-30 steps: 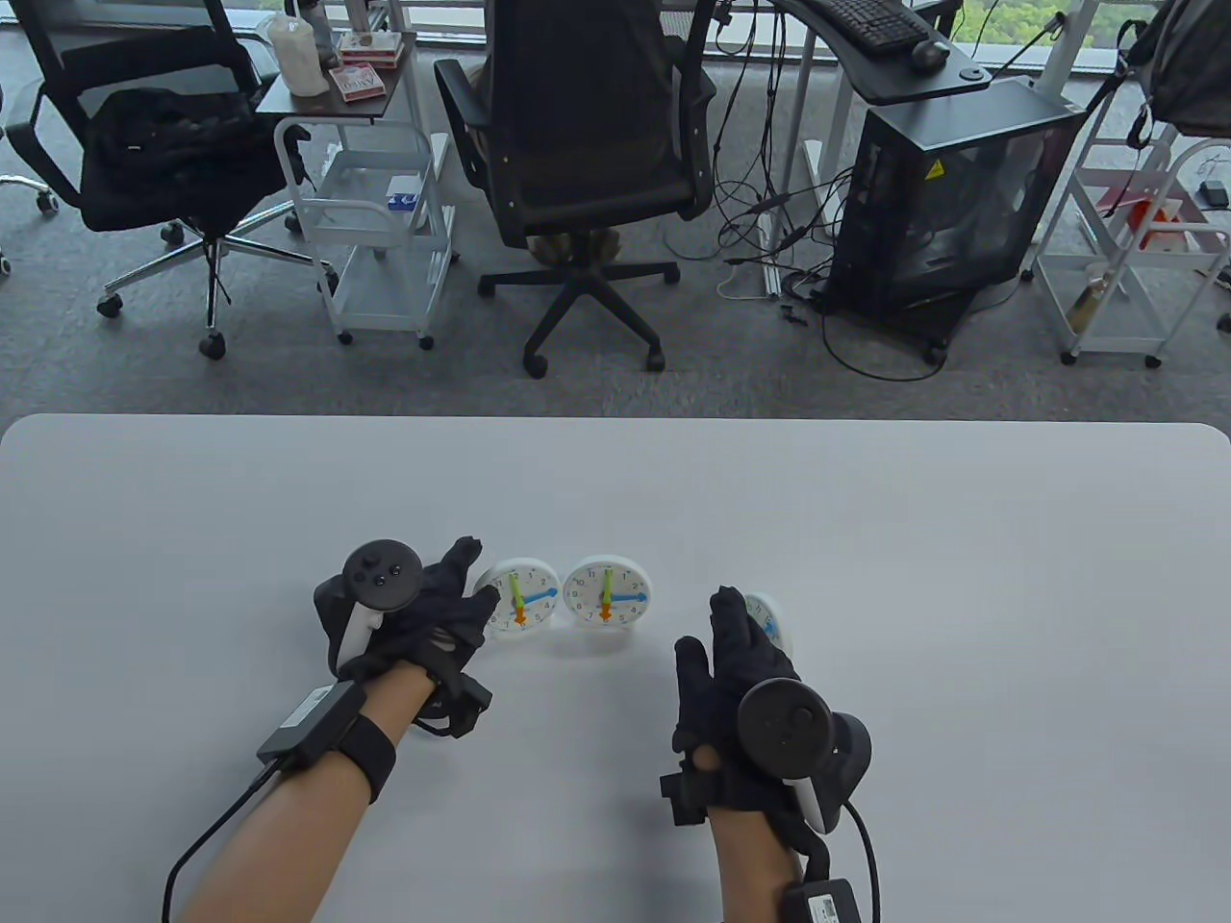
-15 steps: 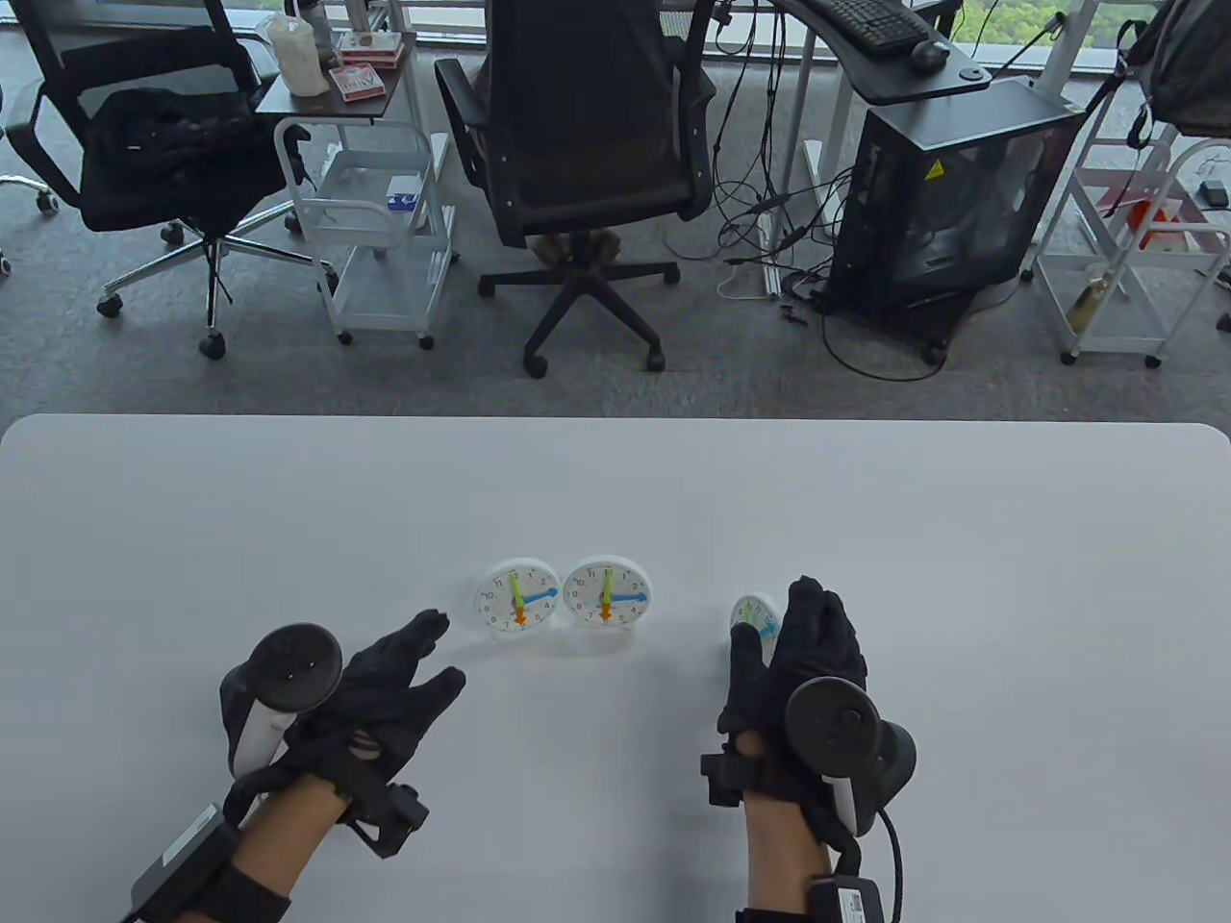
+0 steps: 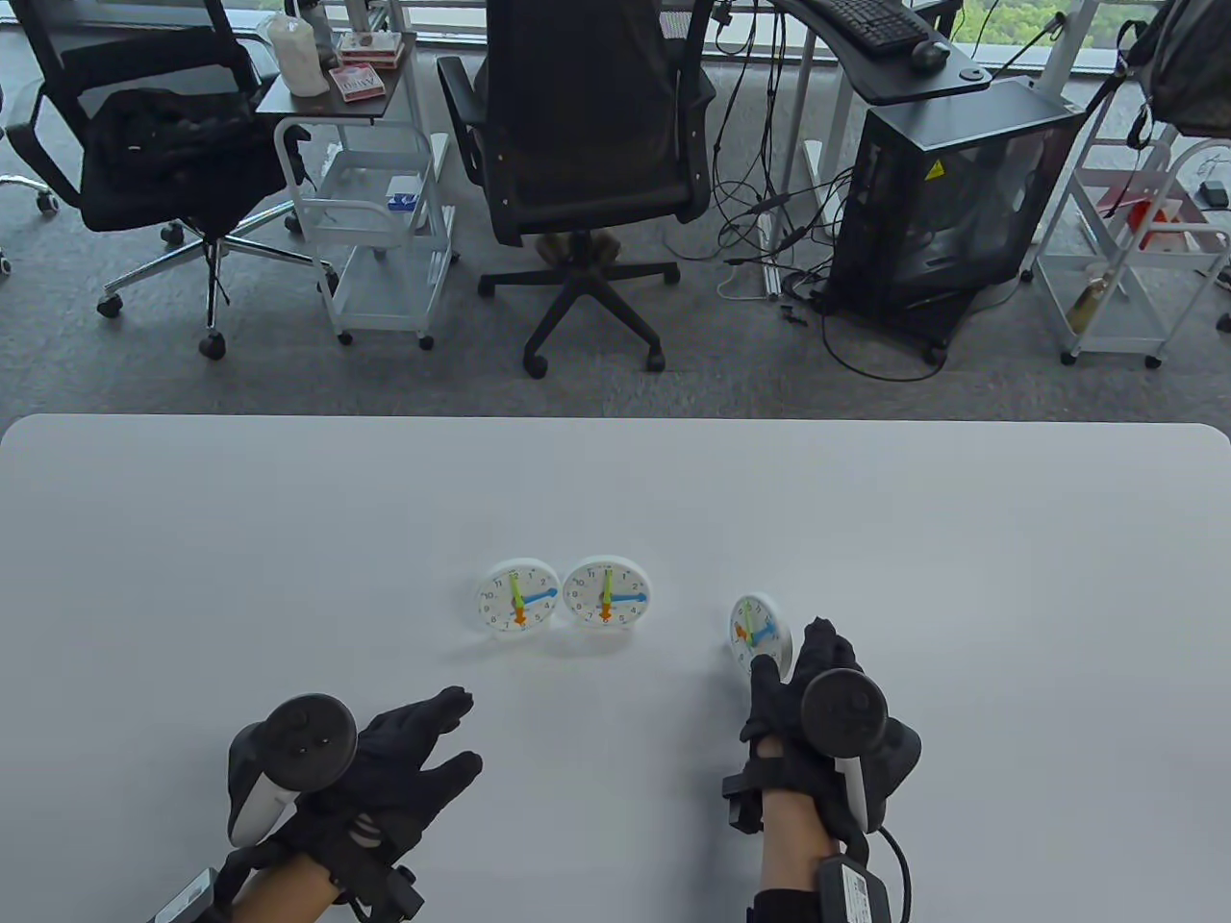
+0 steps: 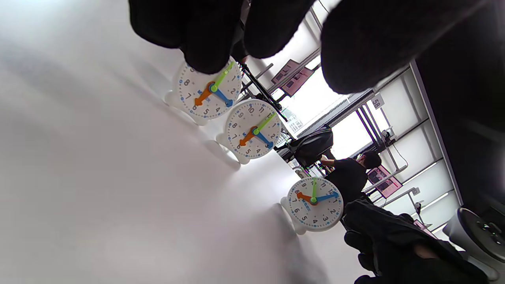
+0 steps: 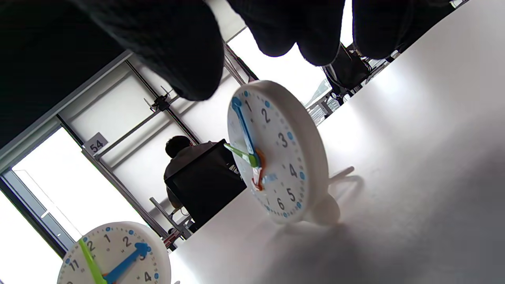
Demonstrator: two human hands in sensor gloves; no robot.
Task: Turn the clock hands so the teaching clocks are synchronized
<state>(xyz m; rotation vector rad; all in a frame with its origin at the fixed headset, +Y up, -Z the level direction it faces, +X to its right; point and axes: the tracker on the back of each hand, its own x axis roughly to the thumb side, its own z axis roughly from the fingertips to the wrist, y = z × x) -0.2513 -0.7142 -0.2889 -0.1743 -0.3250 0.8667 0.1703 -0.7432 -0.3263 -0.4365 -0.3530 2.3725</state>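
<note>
Table view: third teaching clock [image 3: 760, 635] stands apart, right of matched pair [image 3: 563, 604], hands differing. Right hand [image 3: 817, 716] beside it, fingers loosely spread, holding nothing. Left hand [image 3: 385, 760] open, idle. Advice: steady clock, turn hands gently.

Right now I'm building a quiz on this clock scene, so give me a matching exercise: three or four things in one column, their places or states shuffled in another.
1. left white plastic teaching clock
2. middle white plastic teaching clock
3. right white plastic teaching clock
4. gloved left hand

a. turned aside, beside the gloved right hand
b. fingers spread, touching nothing
c. leftmost of the clocks
d. between two clocks

Pairs: 1-c, 2-d, 3-a, 4-b
</note>
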